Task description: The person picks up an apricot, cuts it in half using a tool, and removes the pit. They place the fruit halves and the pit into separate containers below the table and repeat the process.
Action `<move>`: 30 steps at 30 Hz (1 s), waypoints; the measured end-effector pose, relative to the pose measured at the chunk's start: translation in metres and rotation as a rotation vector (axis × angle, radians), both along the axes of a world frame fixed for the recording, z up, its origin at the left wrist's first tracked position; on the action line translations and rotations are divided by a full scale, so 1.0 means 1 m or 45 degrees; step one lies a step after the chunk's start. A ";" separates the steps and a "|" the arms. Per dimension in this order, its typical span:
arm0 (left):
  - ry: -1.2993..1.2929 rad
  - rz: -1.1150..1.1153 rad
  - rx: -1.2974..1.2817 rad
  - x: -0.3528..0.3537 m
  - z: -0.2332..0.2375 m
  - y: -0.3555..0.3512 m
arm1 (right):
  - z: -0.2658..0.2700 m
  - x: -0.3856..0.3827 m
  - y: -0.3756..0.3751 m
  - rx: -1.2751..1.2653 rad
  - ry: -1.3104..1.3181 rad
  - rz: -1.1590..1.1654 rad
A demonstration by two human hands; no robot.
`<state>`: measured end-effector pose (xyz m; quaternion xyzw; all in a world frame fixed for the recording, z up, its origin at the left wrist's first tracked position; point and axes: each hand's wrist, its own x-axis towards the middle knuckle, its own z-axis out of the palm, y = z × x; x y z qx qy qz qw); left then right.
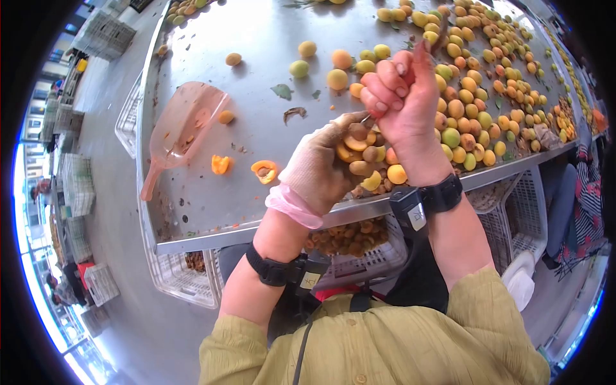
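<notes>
My left hand (321, 160), in a pale work glove with a pink cuff, curls around an apricot at the table's near edge; its fingers partly hide the fruit. Bare and closed, my right hand (404, 96) grips a small knife (439, 35). The knife's brownish curved end sticks up above the fist, and a bit of metal shows between the two hands. Just right of the glove lie cut apricot halves (350, 153) and brown pits (360, 168). Two open apricot pieces (264, 171) rest on the metal to the left.
A steel table (237, 128) carries a large heap of apricots (471, 109) on the right. A clear pinkish scoop (189, 122) lies at left. Below the edge stand a crate of brown pieces (366, 263) and other white crates (183, 279). Another person's patterned clothing (581, 199) shows far right.
</notes>
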<state>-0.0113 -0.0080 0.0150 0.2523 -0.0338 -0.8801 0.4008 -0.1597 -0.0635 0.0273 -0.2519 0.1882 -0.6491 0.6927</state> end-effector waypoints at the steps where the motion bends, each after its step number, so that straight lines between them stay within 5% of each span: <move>1: -0.006 0.022 -0.001 -0.002 -0.002 0.000 | -0.001 0.000 -0.001 0.037 -0.006 -0.049; 6: 0.103 0.250 -0.002 0.002 -0.013 -0.009 | 0.002 -0.012 -0.007 -0.097 0.093 0.026; 8: -0.017 0.340 0.039 0.003 -0.001 -0.011 | 0.004 -0.006 0.003 0.057 0.849 -0.071; 9: -0.015 0.362 0.034 0.004 0.003 -0.011 | -0.001 0.001 0.006 0.045 0.851 -0.052; 11: -0.138 0.424 -0.018 0.005 0.006 -0.011 | -0.017 0.019 0.014 -0.457 1.586 -0.077; 12: -0.256 0.447 -0.042 0.007 0.006 -0.010 | -0.006 0.025 0.022 -0.153 1.341 0.130; 15: -0.247 0.446 -0.040 0.008 0.008 -0.012 | -0.008 0.027 0.023 -0.254 1.345 0.085; 17: -0.190 0.469 -0.021 0.007 0.002 -0.012 | -0.006 0.022 0.021 -0.497 1.800 0.010; 21: -0.006 0.577 0.055 0.017 -0.009 -0.021 | 0.001 0.021 0.018 0.140 1.151 -0.043; 24: -0.086 0.663 0.071 0.021 -0.002 -0.020 | -0.015 0.008 0.006 0.217 0.930 -0.093; 25: -0.093 0.722 0.030 0.022 -0.001 -0.021 | -0.024 0.009 0.005 0.211 0.930 -0.103; 27: -0.076 0.722 0.015 0.022 -0.005 -0.025 | -0.036 0.017 0.007 -0.114 1.572 -0.138; 30: -0.093 0.855 -0.032 0.022 -0.009 -0.026 | -0.004 0.028 0.022 -0.049 1.497 -0.063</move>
